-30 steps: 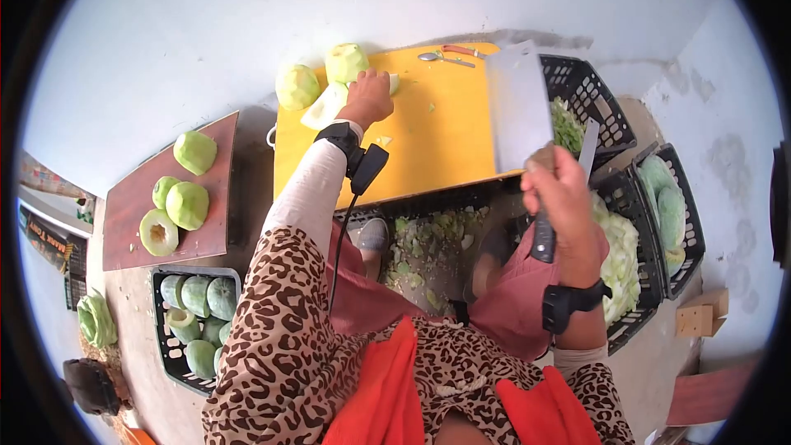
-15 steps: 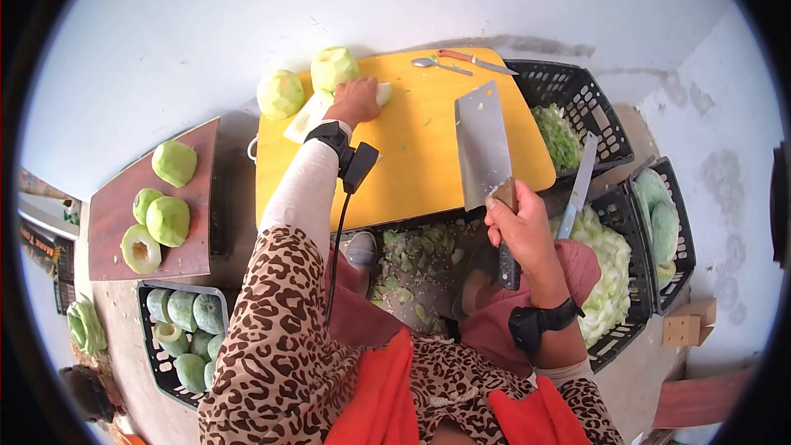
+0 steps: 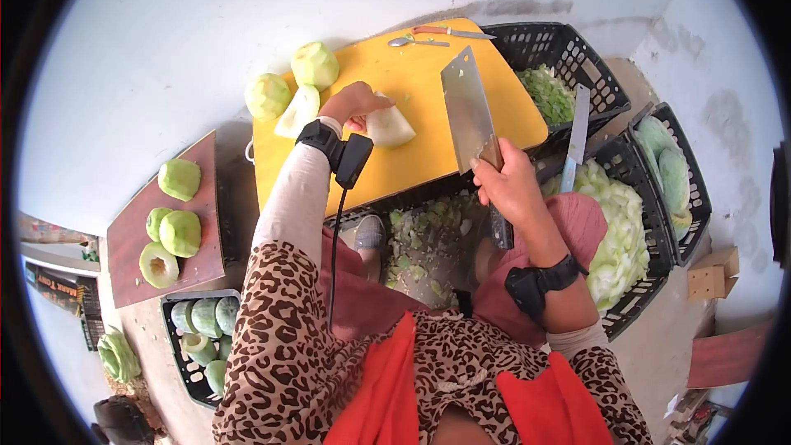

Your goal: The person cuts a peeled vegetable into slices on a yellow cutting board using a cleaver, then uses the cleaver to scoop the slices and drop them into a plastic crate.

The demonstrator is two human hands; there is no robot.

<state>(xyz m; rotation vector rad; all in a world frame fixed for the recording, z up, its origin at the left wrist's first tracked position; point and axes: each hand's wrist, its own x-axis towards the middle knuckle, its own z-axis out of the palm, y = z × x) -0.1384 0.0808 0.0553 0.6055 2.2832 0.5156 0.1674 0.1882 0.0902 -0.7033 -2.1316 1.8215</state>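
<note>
My left hand (image 3: 354, 105) is closed on a pale, peeled melon piece (image 3: 390, 126) on the yellow cutting board (image 3: 412, 161). Just left of that hand lies another cut melon piece (image 3: 297, 111), pale side up. Two peeled green melons (image 3: 315, 65) sit at the board's far left corner. My right hand (image 3: 509, 185) grips the handle of a broad cleaver (image 3: 468, 107). Its blade points away from me over the right part of the board, apart from the melon piece.
A spoon (image 3: 418, 41) and small knife (image 3: 453, 31) lie at the board's far edge. On the right, a long knife (image 3: 577, 136) leans by a crate of sliced melon (image 3: 614, 222). Peeled melons (image 3: 180, 232) rest on a brown board at left, above a crate of unpeeled melons (image 3: 206, 317).
My left hand has drawn one melon piece rightward and nearer me, away from the other piece. The cleaver stays in my right hand. The whole view has shifted slightly.
</note>
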